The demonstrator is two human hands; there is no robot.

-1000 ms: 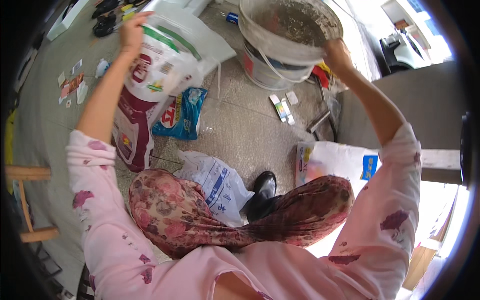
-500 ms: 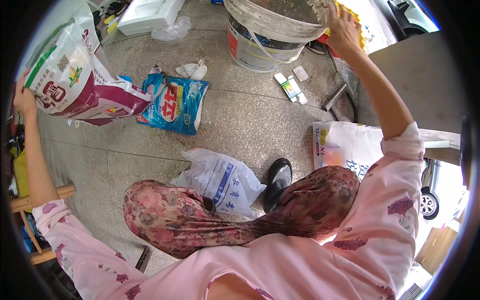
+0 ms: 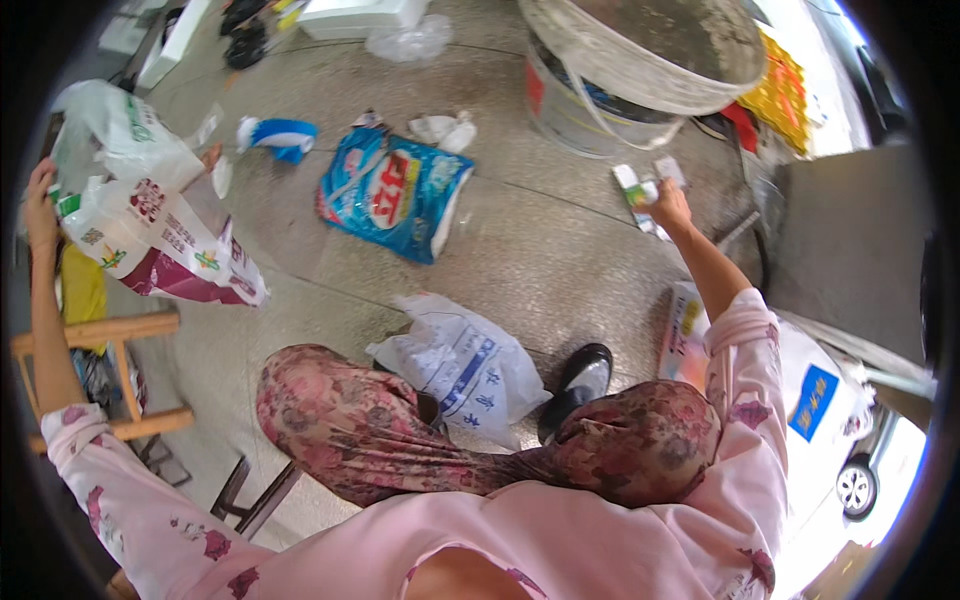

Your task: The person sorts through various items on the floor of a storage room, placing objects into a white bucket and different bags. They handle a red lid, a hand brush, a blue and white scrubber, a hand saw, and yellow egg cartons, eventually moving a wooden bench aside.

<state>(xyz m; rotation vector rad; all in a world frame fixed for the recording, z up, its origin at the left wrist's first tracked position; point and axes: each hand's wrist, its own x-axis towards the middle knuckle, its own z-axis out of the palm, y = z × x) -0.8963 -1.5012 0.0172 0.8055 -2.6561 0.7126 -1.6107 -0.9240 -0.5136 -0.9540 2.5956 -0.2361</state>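
At the far left my left hand (image 3: 42,205) is closed on the edge of a large printed plastic bag (image 3: 160,215), white with maroon and green. The bag hangs tilted above the floor. My right hand (image 3: 668,206) reaches down at the right, fingers pinched at a small flattened white-and-green carton (image 3: 632,184) on the floor. The carton's near part is hidden behind the fingers. A whitish scrap (image 3: 670,171) lies just beyond that hand. A blue detergent-type bag (image 3: 390,190) lies between my hands.
A dirty white bucket (image 3: 570,115) stands at the far right, beside a yellow foil wrapper (image 3: 780,90). A white plastic bag (image 3: 470,370) lies between my feet. Crumpled tissue (image 3: 445,131), a blue-and-white piece (image 3: 280,137), a wooden stool (image 3: 125,328) and a grey panel (image 3: 850,235) surround me.
My right hand has left the bucket's rim and the yellow wrapper and come down to the carton. My left hand still holds the printed bag, which has swung lower. The view has shifted.
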